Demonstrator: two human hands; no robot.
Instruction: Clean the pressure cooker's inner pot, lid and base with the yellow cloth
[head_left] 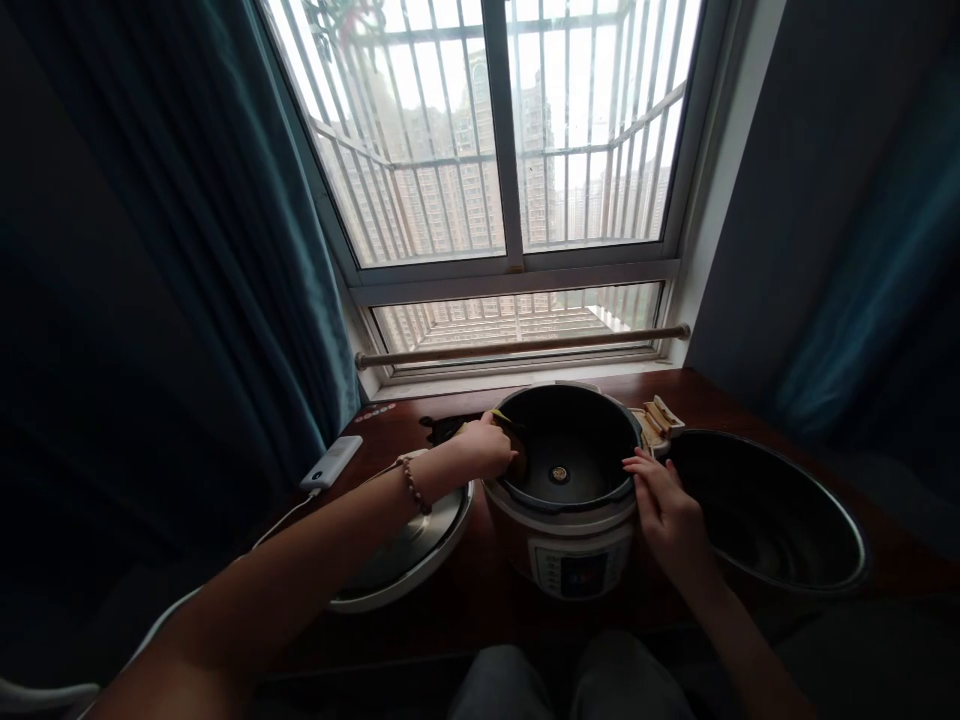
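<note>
An electric pressure cooker (581, 570) stands on the dark wooden table, its top uncovered, with a dark hollow inside and a small round metal disc (559, 475) at the bottom. Over its left rim, my left hand (484, 447) is closed, fingers bent down into the opening. A bit of yellow-green shows by that hand; the rest of what it holds is dark and hard to make out. My right hand (666, 498) rests against the right rim with its fingers stretched out. Right of the cooker lies a dark inner pot (780, 510). The round lid (409, 550) sits on the left, partly behind my left forearm.
A white device (332, 462) with a cable lies at the table's left. Small beige pieces (660, 420) are behind the cooker's right side. A rail (525, 347) crosses the window, and a blue curtain (247, 250) hangs on the left.
</note>
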